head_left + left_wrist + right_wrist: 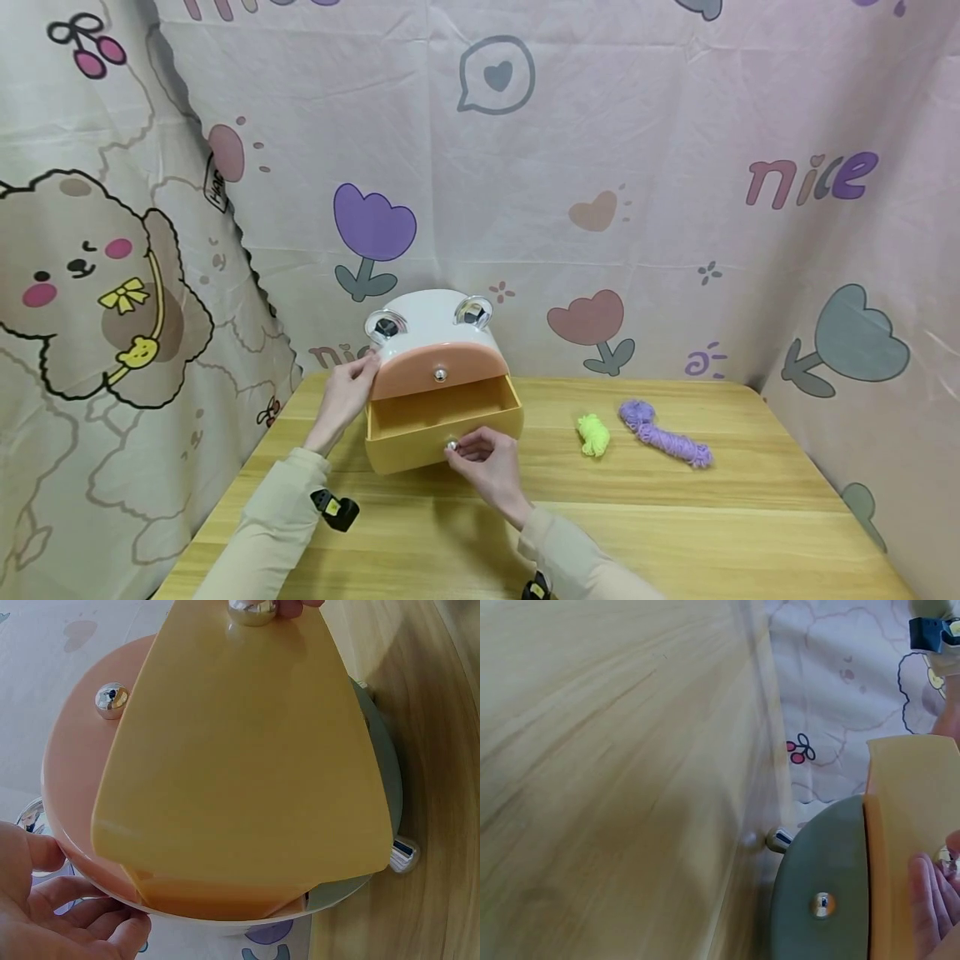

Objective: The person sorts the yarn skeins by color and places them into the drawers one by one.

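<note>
A small rounded storage box (442,312) with a white shell and shiny ring-shaped eyes stands on the wooden table, turned slightly. Its yellow drawer (408,450) is pulled well out, and the part of the inside that shows holds nothing. My right hand (491,467) pinches the silver knob (452,446) on the yellow drawer's front. At the box's upper left edge, my left hand (348,400) holds the rim with bent fingers. Above the yellow drawer, the orange drawer (405,372) is closed. A green drawer front (821,862) with its own knob shows below in the right wrist view.
To the right of the box lie a small neon yellow yarn bundle (593,435) and a longer purple yarn skein (667,437). Printed curtains (660,250) hang behind and at both sides of the table (675,533). Silver feet (404,855) lift the box.
</note>
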`<state>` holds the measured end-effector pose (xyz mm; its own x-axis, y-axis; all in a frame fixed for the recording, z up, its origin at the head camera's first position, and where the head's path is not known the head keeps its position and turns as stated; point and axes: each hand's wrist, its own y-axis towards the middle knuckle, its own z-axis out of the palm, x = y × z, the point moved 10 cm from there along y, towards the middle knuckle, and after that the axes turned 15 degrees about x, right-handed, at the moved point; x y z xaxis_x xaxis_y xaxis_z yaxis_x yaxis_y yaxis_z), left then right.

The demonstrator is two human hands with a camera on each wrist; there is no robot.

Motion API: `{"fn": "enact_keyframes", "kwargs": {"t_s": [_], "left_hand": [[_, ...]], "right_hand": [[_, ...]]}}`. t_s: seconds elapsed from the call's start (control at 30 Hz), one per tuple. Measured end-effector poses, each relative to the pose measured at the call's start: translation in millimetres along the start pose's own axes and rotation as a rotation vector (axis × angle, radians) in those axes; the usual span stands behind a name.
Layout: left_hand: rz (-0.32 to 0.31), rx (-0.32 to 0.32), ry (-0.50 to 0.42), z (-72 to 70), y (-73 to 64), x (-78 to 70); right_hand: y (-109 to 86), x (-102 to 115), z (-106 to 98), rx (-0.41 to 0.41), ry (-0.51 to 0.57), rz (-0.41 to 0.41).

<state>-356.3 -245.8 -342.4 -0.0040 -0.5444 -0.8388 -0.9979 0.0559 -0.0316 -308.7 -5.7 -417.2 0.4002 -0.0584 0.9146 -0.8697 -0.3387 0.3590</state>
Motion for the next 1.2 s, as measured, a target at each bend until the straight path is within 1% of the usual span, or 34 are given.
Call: {"fn": "enact_keyframes", "kwargs": {"t_s": [0.13,0.63,0.87,1.03,1.2], "left_hand": [[0.007,-0.004,-0.002,-0.1,-0.1,-0.7],[0.020,-0.001,-0.016,1.4,0.1,-0.3],[0.015,0.001,-0.019,1.9,0.3,1.3],[0.017,0.008,-0.034,1.8,0.3,-0.1],[0.015,0.009,-0.028,1.4,0.2,-0.7]], "right_hand": [[-3.4,2.4,-1.1,0.000,0.000,-0.007],[-14.5,1.4,-0.2,0.054,0.017,0.030],[-17.3,-2.0,-0.6,0.050,0.021,0.034],[-17.2,-0.2,-0.8,0.045,0.033,0.021],[-17.5,1.4,-1.1,0.031,0.047,0.023]]}}
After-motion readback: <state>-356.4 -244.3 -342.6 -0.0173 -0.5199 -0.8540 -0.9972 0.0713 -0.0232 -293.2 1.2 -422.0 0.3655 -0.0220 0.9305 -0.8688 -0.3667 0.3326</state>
